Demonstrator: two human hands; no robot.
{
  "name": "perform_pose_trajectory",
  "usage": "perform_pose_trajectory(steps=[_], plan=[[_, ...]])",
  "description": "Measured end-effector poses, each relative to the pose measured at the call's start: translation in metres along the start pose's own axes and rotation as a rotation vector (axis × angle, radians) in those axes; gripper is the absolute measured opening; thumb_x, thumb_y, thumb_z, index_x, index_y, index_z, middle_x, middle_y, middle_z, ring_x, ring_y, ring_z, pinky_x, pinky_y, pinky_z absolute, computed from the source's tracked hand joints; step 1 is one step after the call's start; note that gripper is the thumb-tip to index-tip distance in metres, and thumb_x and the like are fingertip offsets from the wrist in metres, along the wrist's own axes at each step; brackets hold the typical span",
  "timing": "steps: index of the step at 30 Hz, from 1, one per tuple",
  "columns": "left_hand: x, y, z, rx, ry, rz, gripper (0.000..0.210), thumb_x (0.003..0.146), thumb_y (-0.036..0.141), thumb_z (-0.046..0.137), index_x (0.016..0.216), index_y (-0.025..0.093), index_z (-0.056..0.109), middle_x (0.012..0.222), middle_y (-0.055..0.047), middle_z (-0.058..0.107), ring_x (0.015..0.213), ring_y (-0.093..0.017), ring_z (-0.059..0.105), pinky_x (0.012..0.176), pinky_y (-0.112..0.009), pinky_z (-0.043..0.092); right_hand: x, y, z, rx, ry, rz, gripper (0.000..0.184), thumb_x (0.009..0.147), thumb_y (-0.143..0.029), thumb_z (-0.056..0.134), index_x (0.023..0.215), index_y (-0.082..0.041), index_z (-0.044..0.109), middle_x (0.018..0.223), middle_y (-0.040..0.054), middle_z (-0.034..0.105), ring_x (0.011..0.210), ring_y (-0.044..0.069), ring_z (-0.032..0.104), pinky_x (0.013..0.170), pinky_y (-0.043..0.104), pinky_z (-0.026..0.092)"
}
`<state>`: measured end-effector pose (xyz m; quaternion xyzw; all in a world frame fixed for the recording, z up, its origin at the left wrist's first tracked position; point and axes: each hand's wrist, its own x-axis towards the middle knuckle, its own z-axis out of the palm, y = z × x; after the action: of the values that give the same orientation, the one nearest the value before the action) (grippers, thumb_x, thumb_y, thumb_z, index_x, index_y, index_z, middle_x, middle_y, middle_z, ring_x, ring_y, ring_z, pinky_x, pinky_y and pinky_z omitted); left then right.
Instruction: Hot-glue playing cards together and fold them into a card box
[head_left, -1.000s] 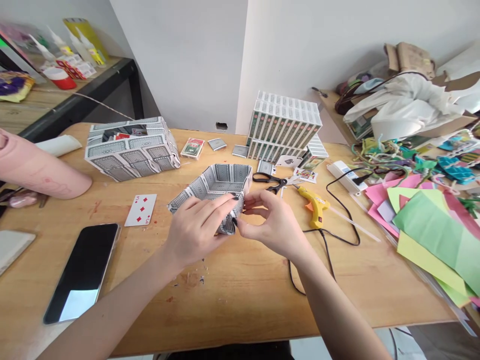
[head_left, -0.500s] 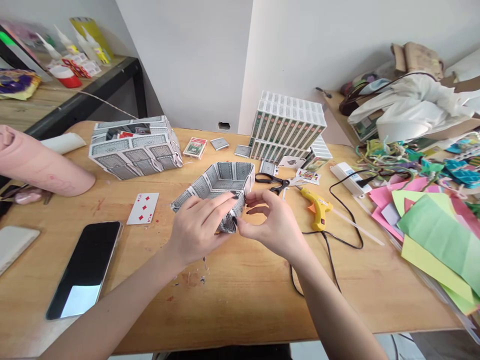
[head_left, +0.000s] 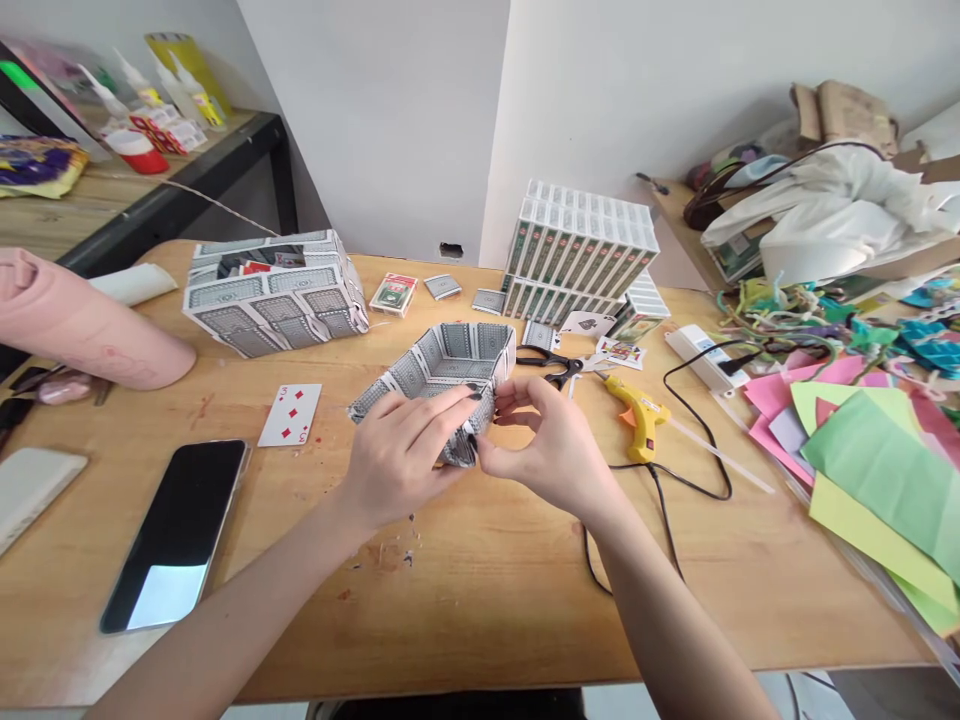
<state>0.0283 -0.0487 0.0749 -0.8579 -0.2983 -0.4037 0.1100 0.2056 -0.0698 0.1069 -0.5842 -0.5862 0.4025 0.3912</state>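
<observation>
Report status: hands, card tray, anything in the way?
Left hand holding open-topped card tray. Right hand at its near end. Scissors and yellow glue gun close by right hand.

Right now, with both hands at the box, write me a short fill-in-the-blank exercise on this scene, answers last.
1. The left hand and right hand are on an open-topped box covered in playing ____.
2. The glue gun has a ____ body.
3. The face-up card nearest the phone is the three of ____.
4. The scissors have ____ handles.
Missing words: cards; yellow; diamonds; black.
</observation>
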Motion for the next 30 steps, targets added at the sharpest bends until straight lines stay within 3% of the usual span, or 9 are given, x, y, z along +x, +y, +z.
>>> perform_pose_trajectory(steps=[15,30], plan=[[-0.0033,-0.0023,0.005,-0.013,0.039,-0.013,0.04,0.08,0.026,0.068,0.116,0.017,0.055,0.107,-0.01,0.074,0.083,-0.019,0.072,0.065,-0.03,0.049,0.0027,-0.0066,0.0029,-0.14,0.019,-0.062,0.031,0.058,-0.026,0.068,0.085,-0.02,0.055,0.086,0.0037,0.062,0.082,0.019,0.059,0.083,0.039,0.053],[-0.0092,-0.0039,0.008,-0.027,0.013,0.029,0.038,0.08,0.027,0.069,0.114,0.017,0.056,0.104,-0.009,0.075,0.076,-0.016,0.071,0.062,-0.03,0.047,0.0096,-0.0062,-0.0002,-0.241,-0.077,-0.093,0.025,0.056,-0.023,0.066,0.074,-0.022,0.049,0.074,-0.0023,0.053,0.071,0.016,0.052,0.074,0.036,0.049]])
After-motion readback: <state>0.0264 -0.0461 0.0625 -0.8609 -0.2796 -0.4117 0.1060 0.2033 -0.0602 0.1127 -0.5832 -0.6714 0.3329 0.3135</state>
